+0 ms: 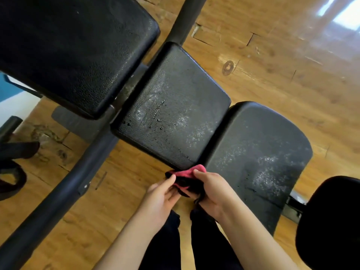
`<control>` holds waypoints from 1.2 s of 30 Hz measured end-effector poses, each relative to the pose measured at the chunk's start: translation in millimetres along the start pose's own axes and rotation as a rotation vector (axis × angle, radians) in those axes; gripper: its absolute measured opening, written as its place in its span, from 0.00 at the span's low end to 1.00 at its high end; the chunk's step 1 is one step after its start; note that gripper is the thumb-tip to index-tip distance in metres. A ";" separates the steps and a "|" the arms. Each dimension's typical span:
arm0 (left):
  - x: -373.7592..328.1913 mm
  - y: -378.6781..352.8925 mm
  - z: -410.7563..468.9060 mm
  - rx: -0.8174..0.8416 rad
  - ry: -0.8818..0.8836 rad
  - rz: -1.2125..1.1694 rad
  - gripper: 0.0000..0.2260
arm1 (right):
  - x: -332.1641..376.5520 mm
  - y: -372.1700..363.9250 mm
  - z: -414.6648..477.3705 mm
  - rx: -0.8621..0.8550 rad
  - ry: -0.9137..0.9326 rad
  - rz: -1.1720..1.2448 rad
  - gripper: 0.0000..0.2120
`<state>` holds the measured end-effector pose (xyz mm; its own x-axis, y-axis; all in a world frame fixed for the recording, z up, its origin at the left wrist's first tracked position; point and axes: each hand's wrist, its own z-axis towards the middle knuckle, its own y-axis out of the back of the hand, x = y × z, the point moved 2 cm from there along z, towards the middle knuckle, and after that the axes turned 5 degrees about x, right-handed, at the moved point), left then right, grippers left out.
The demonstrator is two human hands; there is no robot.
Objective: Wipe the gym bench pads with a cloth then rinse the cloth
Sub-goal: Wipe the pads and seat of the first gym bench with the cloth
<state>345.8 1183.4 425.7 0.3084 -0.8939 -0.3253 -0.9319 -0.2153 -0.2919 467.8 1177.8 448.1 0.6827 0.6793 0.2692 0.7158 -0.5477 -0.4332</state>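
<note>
Pink-and-black cloth (pixel 190 171), held in both hands.
At its 9 o'clock edge the left hand (pixel 160 197) pinches it; from 3 o'clock the right hand (pixel 211 189) grips it, fingers curled round. It sits at 6 o'clock of the middle pad (pixel 171 106), just beside the end pad (pixel 259 158), both speckled white.

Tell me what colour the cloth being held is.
The cloth is pink with a black side, seen in the head view.
</note>
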 end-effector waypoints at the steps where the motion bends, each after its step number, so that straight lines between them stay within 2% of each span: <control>1: 1.9 -2.5 -0.8 -0.004 0.015 -0.045 0.13 | 2.0 1.5 0.4 -0.020 0.008 -0.073 0.20; 3: 7.4 -10.9 -1.7 -0.033 0.046 -0.132 0.13 | 10.4 5.1 0.7 -0.054 0.005 -0.157 0.14; 7: 14.5 -31.7 -1.7 -0.112 0.029 -0.263 0.08 | 33.3 8.8 -0.4 -0.042 -0.032 -0.230 0.11; 13: 16.3 -38.8 -3.1 -0.221 -0.021 -0.205 0.05 | 50.9 12.0 2.6 -0.016 -0.096 -0.291 0.09; 16: 16.5 -40.0 -1.2 -0.246 -0.025 -0.181 0.05 | 58.6 14.0 7.1 -0.057 -0.092 -0.344 0.09; 19: 21.8 -51.5 -0.1 -0.205 -0.013 -0.337 0.03 | 74.5 18.6 14.2 -0.111 -0.048 -0.410 0.08; 22: 16.6 -81.4 2.9 -0.078 -0.021 -0.542 0.05 | 114.8 23.7 19.8 -0.185 0.096 -0.401 0.11; 26: -6.1 -124.9 12.6 0.037 -0.049 -0.716 0.06 | 157.3 27.6 29.5 -0.218 0.143 -0.415 0.07; 30: -4.6 -141.0 7.6 0.064 -0.068 -0.625 0.08 | 188.0 34.3 40.5 -0.255 0.228 -0.411 0.04; 33: 2.3 -134.3 0.4 0.036 -0.157 -0.489 0.07 | 196.0 42.1 38.6 -0.265 0.283 -0.415 0.04; 36: -5.3 -117.0 -11.3 0.040 -0.351 -0.166 0.05 | 190.9 46.7 29.2 -0.269 0.367 -0.421 0.06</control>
<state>451.0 1208.9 471.7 0.5075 -0.6576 -0.5567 -0.8577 -0.3241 -0.3991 627.3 1296.2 454.1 0.3059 0.6779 0.6685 0.9139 -0.4058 -0.0067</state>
